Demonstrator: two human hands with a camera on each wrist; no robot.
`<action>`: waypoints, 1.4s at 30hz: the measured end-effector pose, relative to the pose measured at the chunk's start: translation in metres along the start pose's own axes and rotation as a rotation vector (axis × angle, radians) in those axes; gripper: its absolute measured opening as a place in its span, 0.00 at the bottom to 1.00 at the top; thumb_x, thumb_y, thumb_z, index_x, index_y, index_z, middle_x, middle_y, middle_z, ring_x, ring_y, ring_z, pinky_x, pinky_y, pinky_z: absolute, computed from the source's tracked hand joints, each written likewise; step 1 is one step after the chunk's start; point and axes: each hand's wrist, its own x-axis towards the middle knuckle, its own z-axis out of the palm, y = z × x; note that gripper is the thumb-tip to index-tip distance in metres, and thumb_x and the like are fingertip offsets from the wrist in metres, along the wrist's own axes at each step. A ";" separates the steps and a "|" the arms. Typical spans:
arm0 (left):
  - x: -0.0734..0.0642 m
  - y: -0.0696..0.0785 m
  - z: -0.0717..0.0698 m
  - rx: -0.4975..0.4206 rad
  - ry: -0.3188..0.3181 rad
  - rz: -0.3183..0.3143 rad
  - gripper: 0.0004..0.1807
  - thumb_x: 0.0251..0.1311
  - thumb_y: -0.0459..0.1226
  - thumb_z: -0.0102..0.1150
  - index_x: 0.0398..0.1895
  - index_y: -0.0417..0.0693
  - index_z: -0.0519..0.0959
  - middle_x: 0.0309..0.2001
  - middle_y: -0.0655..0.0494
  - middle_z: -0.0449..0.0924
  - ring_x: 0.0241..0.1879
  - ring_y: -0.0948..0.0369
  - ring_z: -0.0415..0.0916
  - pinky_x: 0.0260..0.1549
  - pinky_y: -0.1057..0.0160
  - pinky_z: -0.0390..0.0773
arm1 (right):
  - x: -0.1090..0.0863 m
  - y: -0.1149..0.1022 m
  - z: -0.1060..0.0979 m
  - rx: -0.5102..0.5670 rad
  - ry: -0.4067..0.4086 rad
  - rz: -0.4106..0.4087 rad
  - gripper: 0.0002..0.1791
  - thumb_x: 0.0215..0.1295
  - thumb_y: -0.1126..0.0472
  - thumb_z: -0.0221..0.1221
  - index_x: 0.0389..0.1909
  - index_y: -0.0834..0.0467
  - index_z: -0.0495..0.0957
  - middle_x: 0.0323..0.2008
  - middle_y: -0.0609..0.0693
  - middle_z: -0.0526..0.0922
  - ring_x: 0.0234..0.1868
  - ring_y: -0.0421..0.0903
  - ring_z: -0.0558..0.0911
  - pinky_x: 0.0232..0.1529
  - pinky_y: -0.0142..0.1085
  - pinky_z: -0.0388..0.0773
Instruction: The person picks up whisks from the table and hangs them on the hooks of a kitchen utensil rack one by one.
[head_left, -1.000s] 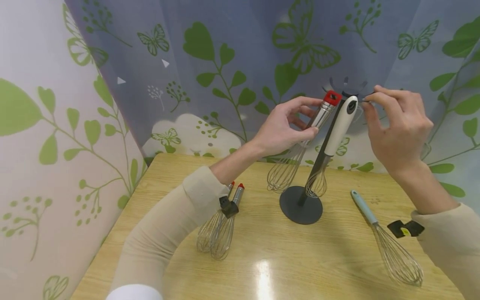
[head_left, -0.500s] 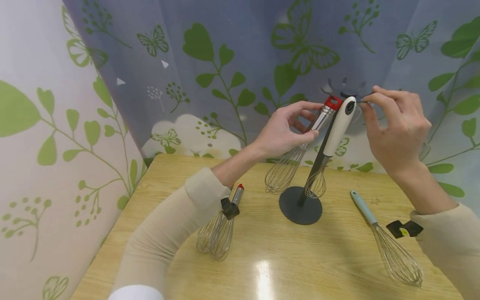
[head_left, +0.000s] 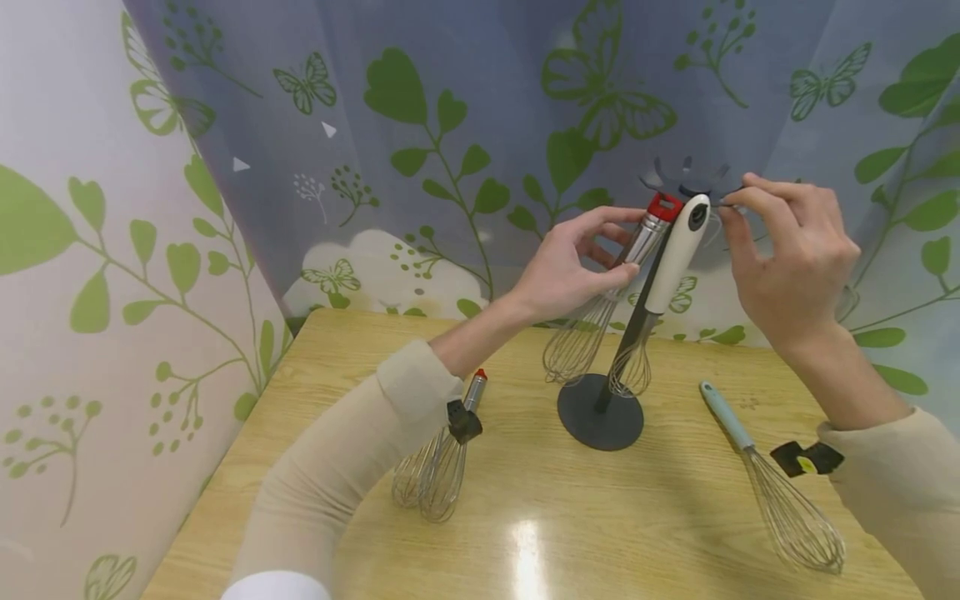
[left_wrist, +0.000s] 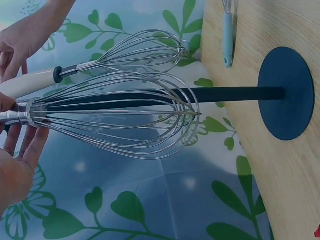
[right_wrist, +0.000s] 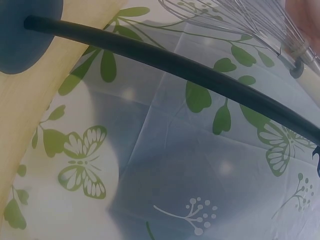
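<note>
My left hand (head_left: 566,262) grips the silver handle of a balloon whisk (head_left: 645,237) with a red square end, thumb in front and fingers behind. Its wire loops (left_wrist: 125,115) hang down over the round base. The red end is close to the hooked top (head_left: 690,185) of a dark utensil stand (head_left: 600,425). A smaller whisk with a white handle (head_left: 677,262) hangs from that stand, just right of the red-ended one. My right hand (head_left: 798,250) pinches one hook of the stand's top between thumb and fingers.
Two silver-handled whisks (head_left: 442,479) lie on the wooden table (head_left: 525,492) at left, partly behind my left sleeve. A light blue-handled whisk (head_left: 727,412) lies at right. A leaf-printed wall covering (head_left: 465,125) rises close behind the stand.
The red-ended whisk has come down slightly, and its wire loops have swung a little right towards the stand's post. My right hand keeps its hold on the hook.
</note>
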 end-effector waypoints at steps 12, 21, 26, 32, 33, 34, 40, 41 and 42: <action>-0.001 -0.005 0.007 -0.040 0.024 -0.017 0.31 0.67 0.30 0.67 0.74 0.45 0.73 0.55 0.41 0.83 0.39 0.57 0.85 0.41 0.64 0.88 | 0.000 -0.001 -0.001 0.006 0.000 0.012 0.08 0.68 0.60 0.70 0.40 0.61 0.88 0.48 0.60 0.91 0.47 0.68 0.85 0.46 0.32 0.76; -0.003 -0.006 0.013 -0.044 0.048 0.002 0.31 0.67 0.30 0.67 0.74 0.44 0.73 0.63 0.42 0.80 0.45 0.56 0.85 0.45 0.66 0.88 | -0.001 -0.004 -0.001 0.016 0.026 0.018 0.09 0.68 0.58 0.70 0.39 0.61 0.88 0.48 0.60 0.91 0.46 0.68 0.85 0.50 0.20 0.68; -0.005 -0.006 0.015 -0.051 0.059 -0.002 0.32 0.67 0.29 0.67 0.74 0.43 0.73 0.63 0.42 0.80 0.45 0.55 0.85 0.43 0.66 0.88 | -0.001 -0.005 -0.002 0.016 0.022 0.021 0.08 0.68 0.59 0.70 0.40 0.61 0.88 0.48 0.60 0.91 0.46 0.68 0.85 0.53 0.22 0.71; -0.006 -0.006 0.018 -0.045 0.067 0.002 0.32 0.67 0.29 0.67 0.74 0.43 0.72 0.62 0.41 0.80 0.46 0.54 0.84 0.41 0.66 0.89 | -0.001 -0.004 -0.002 0.017 0.016 0.026 0.09 0.67 0.59 0.70 0.39 0.62 0.88 0.48 0.60 0.92 0.46 0.68 0.85 0.53 0.31 0.79; -0.006 -0.006 0.018 -0.044 0.069 0.002 0.32 0.67 0.29 0.67 0.74 0.43 0.72 0.61 0.41 0.80 0.45 0.54 0.84 0.41 0.66 0.89 | -0.001 -0.004 -0.002 0.020 0.016 0.027 0.09 0.68 0.59 0.70 0.39 0.62 0.88 0.47 0.60 0.92 0.46 0.68 0.85 0.53 0.30 0.78; -0.006 -0.006 0.019 -0.044 0.071 0.003 0.32 0.67 0.29 0.67 0.74 0.43 0.72 0.60 0.40 0.81 0.45 0.54 0.85 0.40 0.66 0.89 | -0.001 -0.004 -0.002 0.022 0.014 0.027 0.09 0.68 0.59 0.70 0.39 0.62 0.88 0.48 0.60 0.92 0.46 0.68 0.85 0.52 0.29 0.77; -0.006 -0.009 0.020 -0.060 0.081 0.004 0.32 0.67 0.28 0.66 0.74 0.43 0.72 0.58 0.39 0.81 0.44 0.53 0.85 0.39 0.65 0.90 | 0.000 -0.003 -0.001 0.027 -0.003 0.034 0.12 0.70 0.55 0.68 0.40 0.63 0.88 0.48 0.60 0.91 0.47 0.68 0.85 0.49 0.26 0.73; -0.006 -0.009 0.021 -0.063 0.082 0.003 0.32 0.67 0.28 0.66 0.74 0.43 0.72 0.58 0.39 0.81 0.44 0.53 0.85 0.39 0.64 0.90 | 0.000 -0.003 -0.001 0.027 -0.003 0.036 0.13 0.71 0.54 0.68 0.40 0.62 0.88 0.48 0.60 0.92 0.47 0.68 0.85 0.49 0.25 0.72; -0.006 -0.009 0.021 -0.067 0.083 0.001 0.32 0.67 0.28 0.66 0.74 0.43 0.72 0.58 0.39 0.81 0.44 0.53 0.85 0.39 0.64 0.90 | 0.000 -0.003 0.000 0.030 -0.002 0.037 0.13 0.71 0.55 0.68 0.40 0.63 0.88 0.48 0.60 0.92 0.47 0.68 0.85 0.49 0.24 0.71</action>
